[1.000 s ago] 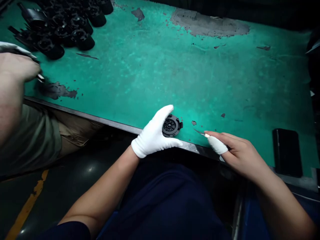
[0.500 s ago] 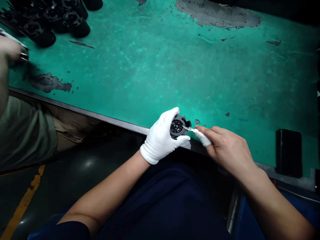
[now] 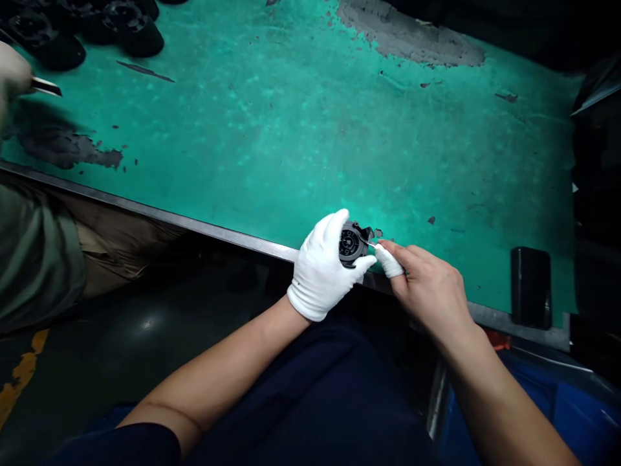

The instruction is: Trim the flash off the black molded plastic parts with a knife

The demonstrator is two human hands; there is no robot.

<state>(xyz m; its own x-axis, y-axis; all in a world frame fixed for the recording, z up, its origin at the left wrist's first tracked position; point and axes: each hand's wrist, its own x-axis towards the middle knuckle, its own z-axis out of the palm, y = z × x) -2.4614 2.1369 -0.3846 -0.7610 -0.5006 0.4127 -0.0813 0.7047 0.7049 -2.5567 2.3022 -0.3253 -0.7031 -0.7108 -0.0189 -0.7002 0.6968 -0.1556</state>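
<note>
My left hand (image 3: 323,265), in a white glove, is closed around a round black plastic part (image 3: 350,243) at the table's front edge. The part's ribbed inner face is turned up, and a tab sticks out on its right side. Its left side is hidden by the glove. My right hand (image 3: 429,278), ungloved but with a white cover on the thumb, grips a small thin-bladed knife (image 3: 371,244). Only a short stretch of the blade shows, with its tip at the part's right rim beside the tab. The knife's handle is hidden in my fingers.
Several black cylindrical parts (image 3: 51,45) stand at the far left of the green table (image 3: 272,129). A co-worker's hand (image 3: 12,71) holds a narrow tool there. A black box-like object (image 3: 531,287) lies at the front right. A blue bin (image 3: 567,401) is below the edge.
The knife tip has shifted from the part's inner face to its right rim near the tab. The part is turned slightly in my left hand. My view has moved a little to the right.
</note>
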